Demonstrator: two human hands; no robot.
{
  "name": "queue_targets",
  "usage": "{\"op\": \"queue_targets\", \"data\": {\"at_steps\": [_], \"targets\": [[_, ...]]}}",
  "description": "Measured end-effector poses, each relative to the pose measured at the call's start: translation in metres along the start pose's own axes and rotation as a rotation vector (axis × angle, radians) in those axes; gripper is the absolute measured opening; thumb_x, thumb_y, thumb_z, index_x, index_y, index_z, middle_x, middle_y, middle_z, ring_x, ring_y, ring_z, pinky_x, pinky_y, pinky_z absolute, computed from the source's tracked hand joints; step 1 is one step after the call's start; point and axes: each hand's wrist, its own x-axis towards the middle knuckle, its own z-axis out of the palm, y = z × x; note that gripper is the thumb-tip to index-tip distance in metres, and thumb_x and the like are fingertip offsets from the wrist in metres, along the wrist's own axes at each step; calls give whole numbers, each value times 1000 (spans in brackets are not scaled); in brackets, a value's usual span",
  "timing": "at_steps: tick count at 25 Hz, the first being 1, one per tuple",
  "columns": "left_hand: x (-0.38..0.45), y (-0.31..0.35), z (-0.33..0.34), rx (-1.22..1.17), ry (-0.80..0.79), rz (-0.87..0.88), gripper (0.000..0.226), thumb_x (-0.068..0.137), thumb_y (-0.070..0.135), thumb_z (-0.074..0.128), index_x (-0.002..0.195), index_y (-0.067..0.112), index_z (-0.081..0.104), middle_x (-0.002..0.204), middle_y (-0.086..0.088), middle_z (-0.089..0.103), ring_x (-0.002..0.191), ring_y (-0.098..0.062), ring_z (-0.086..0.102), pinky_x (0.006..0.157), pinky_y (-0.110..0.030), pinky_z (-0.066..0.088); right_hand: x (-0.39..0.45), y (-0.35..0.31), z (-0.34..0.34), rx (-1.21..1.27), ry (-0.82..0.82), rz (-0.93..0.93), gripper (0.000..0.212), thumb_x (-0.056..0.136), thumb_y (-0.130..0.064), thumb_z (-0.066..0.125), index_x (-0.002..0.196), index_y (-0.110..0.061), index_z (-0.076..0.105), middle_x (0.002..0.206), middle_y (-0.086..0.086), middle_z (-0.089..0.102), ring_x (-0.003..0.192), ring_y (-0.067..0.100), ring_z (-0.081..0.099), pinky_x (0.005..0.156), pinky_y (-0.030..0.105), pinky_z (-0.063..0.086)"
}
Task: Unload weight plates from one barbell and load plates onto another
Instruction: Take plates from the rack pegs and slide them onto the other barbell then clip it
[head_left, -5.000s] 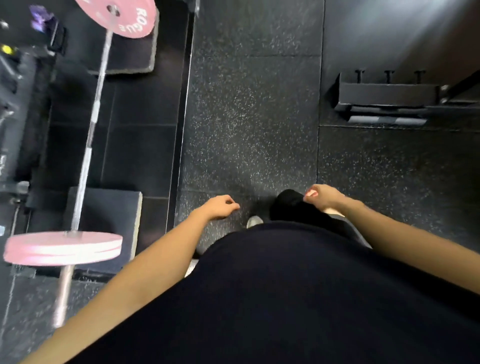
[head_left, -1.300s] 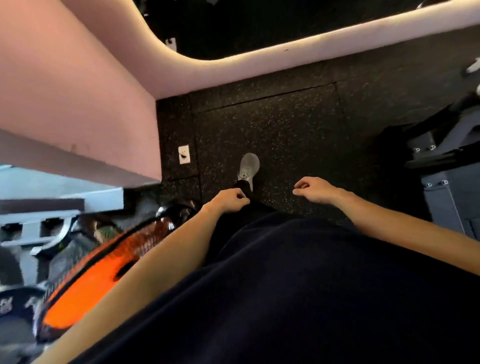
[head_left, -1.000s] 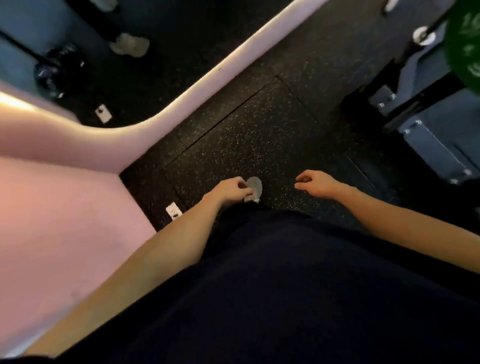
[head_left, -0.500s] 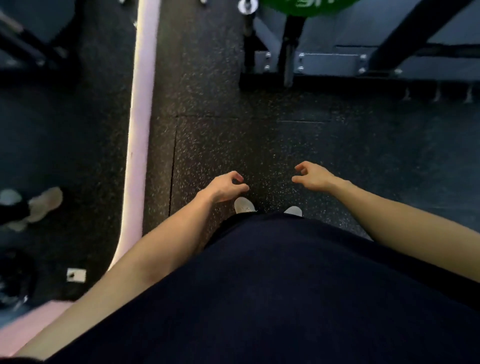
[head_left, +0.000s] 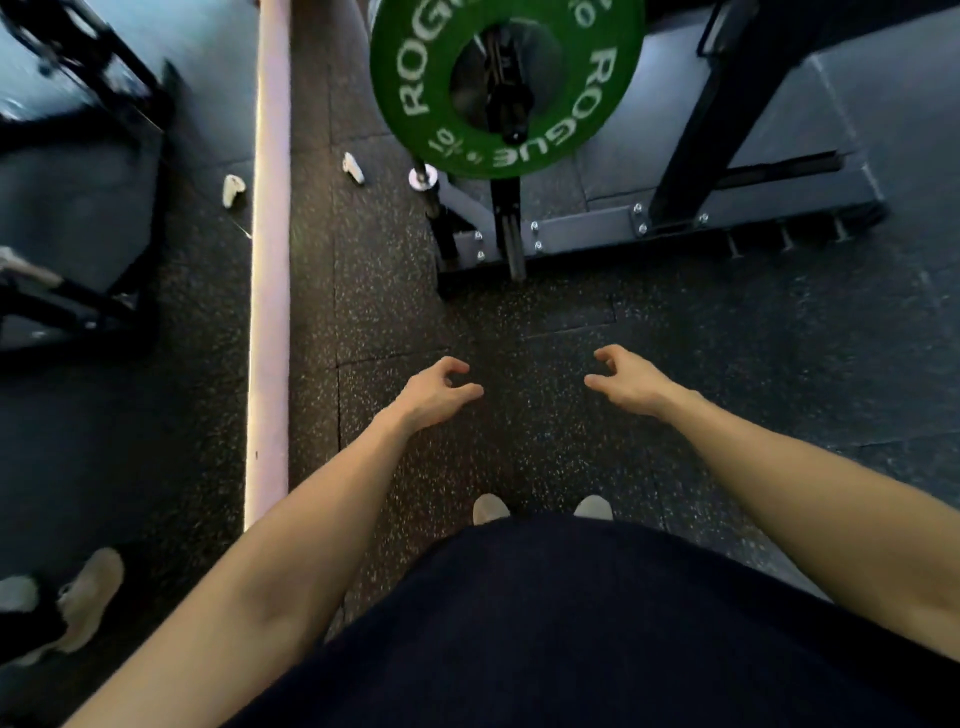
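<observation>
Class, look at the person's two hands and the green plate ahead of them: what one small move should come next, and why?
Probably a step forward, raising both hands to the green plate. The left hand and right hand hang empty with fingers loosely curled, well short of the plate, which sits by the rack ahead of the shoes.

Both bare forearms reach forward and down from the dark-clad torso, angled slightly toward each other. The left hand (head_left: 434, 392) hangs palm down, fingers loosely curled, thumb stretched toward the other hand, holding nothing. The right hand (head_left: 626, 382) mirrors it, fingers bent in a loose claw, thumb pointing inward, equally empty. The two hands hover apart, level with each other.
</observation>
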Motion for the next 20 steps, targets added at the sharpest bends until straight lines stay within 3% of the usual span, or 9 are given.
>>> {"op": "queue_targets", "data": {"at_steps": [5, 9, 12, 15, 17, 20], "targets": [[1, 66, -66, -30, 283, 171, 48, 86, 48, 65, 130, 35, 51, 120, 0, 59, 98, -14, 60, 81, -29, 50, 1, -64, -73, 8, 196, -220, 58, 93, -33, 58, 145, -21, 35, 147, 10, 40, 129, 26, 47, 102, 37, 41], [-16, 132, -132, -7, 405, 350, 47, 86, 47, 66, 128, 31, 55, 109, -2, 66, 96, -18, 63, 87, -34, 52, -11, -114, -136, -45, 287, -355, 58, 94, -36, 57, 145, -19, 35, 148, 8, 38, 134, 27, 40, 108, 38, 35], [-39, 181, -176, 15, 507, 500, 49, 82, 52, 68, 126, 34, 54, 113, 1, 63, 95, -18, 62, 85, -34, 51, -32, -150, -184, -36, 389, -473, 58, 93, -36, 58, 144, -22, 36, 146, 7, 40, 131, 27, 44, 106, 39, 38], [-68, 219, -210, 24, 579, 634, 52, 76, 57, 70, 122, 38, 53, 114, 2, 61, 100, -18, 63, 87, -36, 54, -62, -184, -228, -26, 491, -578, 57, 92, -34, 59, 144, -23, 35, 142, 8, 41, 118, 29, 53, 93, 37, 47], [-95, 243, -235, 4, 671, 707, 56, 68, 65, 69, 118, 41, 54, 110, 1, 61, 101, -22, 62, 92, -42, 52, -86, -208, -257, -46, 566, -645, 56, 94, -34, 57, 144, -22, 35, 144, 8, 39, 114, 29, 55, 85, 30, 43], [-135, 277, -268, 18, 796, 792, 52, 76, 53, 72, 122, 34, 56, 110, -1, 61, 101, -23, 61, 92, -37, 48, -124, -238, -299, -76, 687, -724, 56, 93, -32, 58, 144, -21, 36, 146, 9, 40, 127, 27, 46, 99, 32, 37]]}}
